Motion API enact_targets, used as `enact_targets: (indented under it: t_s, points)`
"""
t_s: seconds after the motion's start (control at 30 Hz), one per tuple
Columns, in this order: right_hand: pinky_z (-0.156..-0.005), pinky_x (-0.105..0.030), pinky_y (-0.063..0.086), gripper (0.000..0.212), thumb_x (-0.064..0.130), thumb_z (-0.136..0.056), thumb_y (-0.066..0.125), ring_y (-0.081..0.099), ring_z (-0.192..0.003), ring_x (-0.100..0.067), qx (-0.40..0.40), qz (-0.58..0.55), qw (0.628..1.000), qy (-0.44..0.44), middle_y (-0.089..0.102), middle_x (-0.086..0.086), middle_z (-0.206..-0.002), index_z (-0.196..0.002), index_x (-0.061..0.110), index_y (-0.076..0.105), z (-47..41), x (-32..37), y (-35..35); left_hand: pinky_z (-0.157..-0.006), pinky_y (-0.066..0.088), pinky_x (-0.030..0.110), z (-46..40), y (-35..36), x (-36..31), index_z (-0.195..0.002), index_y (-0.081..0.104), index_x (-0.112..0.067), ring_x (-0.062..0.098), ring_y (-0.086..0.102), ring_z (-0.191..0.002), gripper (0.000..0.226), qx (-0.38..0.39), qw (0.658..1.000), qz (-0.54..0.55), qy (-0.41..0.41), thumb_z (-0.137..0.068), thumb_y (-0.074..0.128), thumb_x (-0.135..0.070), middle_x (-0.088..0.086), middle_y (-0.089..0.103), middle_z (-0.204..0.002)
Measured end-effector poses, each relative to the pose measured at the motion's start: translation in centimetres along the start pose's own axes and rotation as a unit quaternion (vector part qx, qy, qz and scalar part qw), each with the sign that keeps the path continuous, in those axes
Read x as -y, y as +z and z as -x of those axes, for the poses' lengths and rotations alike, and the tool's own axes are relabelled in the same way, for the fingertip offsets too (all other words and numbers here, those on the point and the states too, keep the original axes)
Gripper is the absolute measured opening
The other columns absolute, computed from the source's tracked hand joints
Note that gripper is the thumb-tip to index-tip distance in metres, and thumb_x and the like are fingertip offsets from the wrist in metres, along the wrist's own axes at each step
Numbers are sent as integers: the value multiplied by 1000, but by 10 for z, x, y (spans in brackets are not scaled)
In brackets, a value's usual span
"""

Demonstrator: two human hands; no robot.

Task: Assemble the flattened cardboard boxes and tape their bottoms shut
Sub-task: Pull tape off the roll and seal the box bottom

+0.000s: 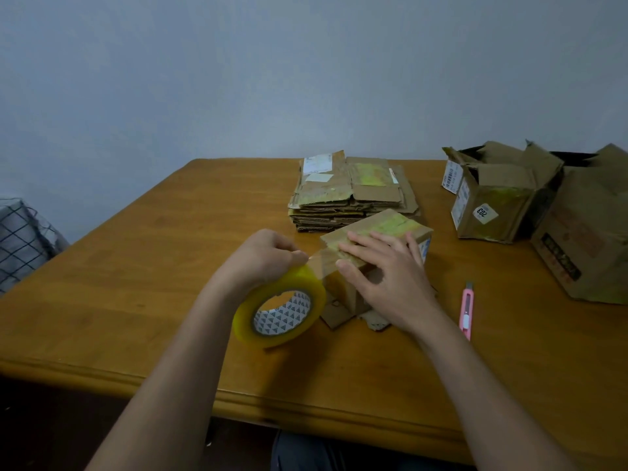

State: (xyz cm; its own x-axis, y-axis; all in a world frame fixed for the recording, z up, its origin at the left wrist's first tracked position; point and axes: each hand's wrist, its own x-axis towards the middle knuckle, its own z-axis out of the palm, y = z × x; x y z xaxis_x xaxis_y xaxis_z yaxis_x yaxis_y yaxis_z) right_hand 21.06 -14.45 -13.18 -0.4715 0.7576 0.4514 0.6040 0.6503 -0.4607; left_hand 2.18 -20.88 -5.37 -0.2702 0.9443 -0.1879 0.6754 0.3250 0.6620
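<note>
A small cardboard box stands upside down in the middle of the wooden table, its bottom flaps facing up with old yellowish tape on them. My right hand lies flat on the box top with straight fingers, pressing a clear strip of tape onto it. My left hand grips the yellow tape roll just left of the box, and the strip runs taut from the roll to the box. A stack of flattened boxes lies behind.
A pink utility knife lies to the right of the box. Two assembled boxes and a larger one stand at the right. A checked fabric item sits beyond the table's left edge. The wall is close behind.
</note>
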Motion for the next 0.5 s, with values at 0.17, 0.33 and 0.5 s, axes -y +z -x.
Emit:
enact_targets:
  t_s: [0.17,0.33,0.5]
  points:
    - [-116,-38,-8,53,69,-90,27,31,-137,-4,-35,6,999,19,47,25,-141,-125,44,59,-1,5,6,-50,52,25,5,-4,-2,-88,76,-19,18,64,-54,19,-20,1000,7,-16,-91,65,-34,9,72,-75]
    - [-117,-41,-6,50,64,-92,30,32,-137,-7,-33,0,999,19,47,22,-142,-125,43,60,-1,5,6,-62,51,28,5,0,0,-89,76,-20,18,65,-74,17,-13,999,-28,-23,-89,67,-35,6,72,-83]
    - [-115,-36,-9,47,60,-95,34,30,-138,-8,-21,-27,999,14,46,21,-143,-128,39,59,0,8,3,-62,51,27,4,6,3,-82,74,-20,20,65,-81,14,-17,1000,11,-18,-90,68,-30,5,71,-87]
